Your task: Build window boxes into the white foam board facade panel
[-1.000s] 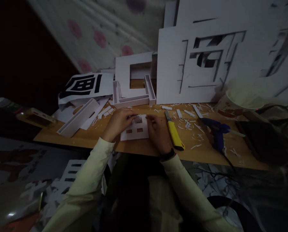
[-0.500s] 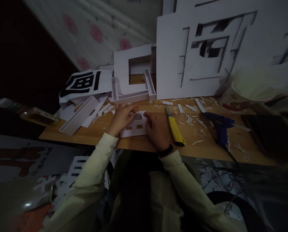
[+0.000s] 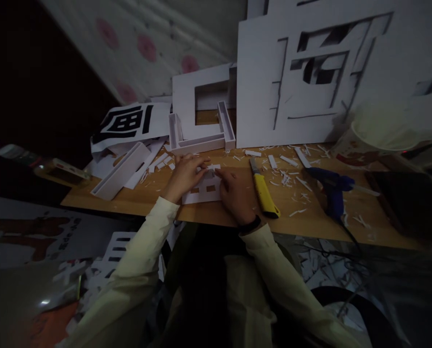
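Observation:
A small white board piece (image 3: 201, 195) with square cut-outs lies flat near the front edge of the wooden table (image 3: 157, 195). My left hand (image 3: 185, 176) rests over its upper left part, fingers bent and the tips near its top edge. On the piece's right side is my right hand (image 3: 235, 193), its index finger pointing at the top edge and the other fingers curled. Whether either hand pinches something small between the fingertips is too dark to tell. Just right of my right hand lies a yellow utility knife (image 3: 264, 195), its blade end pointing away.
Behind stand a white frame with box strips (image 3: 204, 144) and large cut boards (image 3: 259, 87). A blue glue gun (image 3: 334, 193), a paper bucket (image 3: 357, 145) and scraps lie right. Left are a bottle (image 3: 59, 170), a white channel piece (image 3: 121, 171) and a printed sheet (image 3: 128, 121).
The whole view has shifted slightly, moving the table items a little to the right in the picture. Both hands keep nearly the same place on the white piece.

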Demonstrator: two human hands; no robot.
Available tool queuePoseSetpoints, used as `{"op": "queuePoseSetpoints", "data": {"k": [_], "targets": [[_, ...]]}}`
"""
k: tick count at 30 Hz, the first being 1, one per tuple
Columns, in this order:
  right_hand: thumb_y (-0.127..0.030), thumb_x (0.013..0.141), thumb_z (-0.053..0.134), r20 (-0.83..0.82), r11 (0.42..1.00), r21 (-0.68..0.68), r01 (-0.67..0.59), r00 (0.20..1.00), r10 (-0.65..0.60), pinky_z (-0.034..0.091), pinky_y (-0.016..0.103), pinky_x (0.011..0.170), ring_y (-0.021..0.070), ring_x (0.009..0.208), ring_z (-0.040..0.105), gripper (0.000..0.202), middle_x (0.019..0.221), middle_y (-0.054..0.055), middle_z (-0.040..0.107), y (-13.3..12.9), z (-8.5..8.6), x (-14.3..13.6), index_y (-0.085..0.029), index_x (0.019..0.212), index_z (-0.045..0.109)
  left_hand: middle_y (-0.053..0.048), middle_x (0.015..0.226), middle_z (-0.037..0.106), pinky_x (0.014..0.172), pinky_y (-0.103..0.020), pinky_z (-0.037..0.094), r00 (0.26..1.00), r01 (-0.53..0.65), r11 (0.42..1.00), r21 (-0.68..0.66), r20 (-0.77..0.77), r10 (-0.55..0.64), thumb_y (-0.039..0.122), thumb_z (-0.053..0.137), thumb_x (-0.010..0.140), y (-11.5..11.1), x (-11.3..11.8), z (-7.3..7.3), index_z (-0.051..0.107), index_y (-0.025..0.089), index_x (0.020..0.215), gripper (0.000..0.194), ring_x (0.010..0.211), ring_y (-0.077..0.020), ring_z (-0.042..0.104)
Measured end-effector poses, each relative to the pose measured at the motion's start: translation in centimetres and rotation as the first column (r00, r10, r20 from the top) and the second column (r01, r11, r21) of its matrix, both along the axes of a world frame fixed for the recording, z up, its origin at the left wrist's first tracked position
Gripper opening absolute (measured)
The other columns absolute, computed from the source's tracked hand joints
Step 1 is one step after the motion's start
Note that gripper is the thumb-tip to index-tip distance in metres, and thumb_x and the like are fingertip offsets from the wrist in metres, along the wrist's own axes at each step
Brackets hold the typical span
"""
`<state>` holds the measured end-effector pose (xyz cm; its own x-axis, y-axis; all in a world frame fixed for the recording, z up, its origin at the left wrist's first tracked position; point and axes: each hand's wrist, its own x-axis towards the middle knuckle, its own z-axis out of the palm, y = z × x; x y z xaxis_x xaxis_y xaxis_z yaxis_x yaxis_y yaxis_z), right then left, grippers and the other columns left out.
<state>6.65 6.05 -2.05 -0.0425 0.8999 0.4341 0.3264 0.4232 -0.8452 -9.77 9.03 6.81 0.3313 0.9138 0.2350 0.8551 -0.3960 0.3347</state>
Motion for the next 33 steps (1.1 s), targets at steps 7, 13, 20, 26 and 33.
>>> {"op": "queuePoseSetpoints", "data": {"k": [7,13,20,26,33], "targets": [[-0.020,0.091,0.050,-0.074,0.999,-0.023,0.040,0.996,-0.041,0.050,0.047,0.094,0.0274,0.104,0.064,0.029,0.110,0.011,0.072,-0.6,1.2,0.2,-0.021,0.114,0.068,-0.004,0.094,0.076,0.093,-0.039,0.048,0.960,-0.010,0.998,0.063,0.278,-0.008,0.023,0.065,0.086,-1.1,-1.0,2.3,0.072,0.020,0.115,0.029,0.093,-0.0219,0.067],[-0.041,0.098,0.052,-0.159,0.998,-0.067,0.003,0.987,-0.013,0.052,0.038,0.082,0.0232,0.091,0.067,0.025,0.099,0.006,0.073,-2.4,3.0,0.5,-0.022,0.105,0.067,-0.005,0.105,0.073,0.085,-0.030,0.055,0.729,-0.113,0.993,-0.036,0.676,0.107,0.030,0.065,0.085,-4.4,-0.3,1.2,0.073,0.021,0.114,0.031,0.094,-0.0181,0.068],[-0.040,0.095,0.058,-0.183,0.984,-0.167,-0.062,0.983,0.031,0.049,0.031,0.068,0.0187,0.075,0.064,0.019,0.080,0.000,0.068,-5.0,2.8,1.7,-0.023,0.088,0.063,-0.006,0.099,0.077,0.083,-0.032,0.059,0.549,-0.121,0.939,-0.321,0.767,0.333,0.030,0.069,0.082,-9.4,3.0,-3.8,0.074,0.020,0.101,0.022,0.087,-0.0187,0.073],[-0.038,0.097,0.052,-0.215,0.968,-0.251,0.003,0.975,-0.058,0.044,0.029,0.062,0.0168,0.068,0.054,0.020,0.073,-0.003,0.056,-5.3,1.5,2.5,-0.024,0.083,0.053,-0.004,0.094,0.079,0.085,-0.035,0.058,0.795,-0.042,0.982,-0.185,0.589,0.145,0.026,0.068,0.086,-8.4,1.8,-2.5,0.078,0.025,0.090,0.010,0.089,-0.0210,0.072],[-0.039,0.099,0.048,-0.144,0.948,-0.284,-0.140,0.984,0.102,0.044,0.029,0.063,0.0179,0.070,0.056,0.021,0.076,-0.001,0.061,-5.6,2.0,2.5,-0.025,0.086,0.057,-0.006,0.111,0.077,0.099,-0.045,0.048,0.982,0.048,0.998,0.043,0.180,-0.055,0.019,0.075,0.082,-0.4,0.3,0.9,0.078,0.024,0.103,0.021,0.108,-0.0262,0.067]]}}
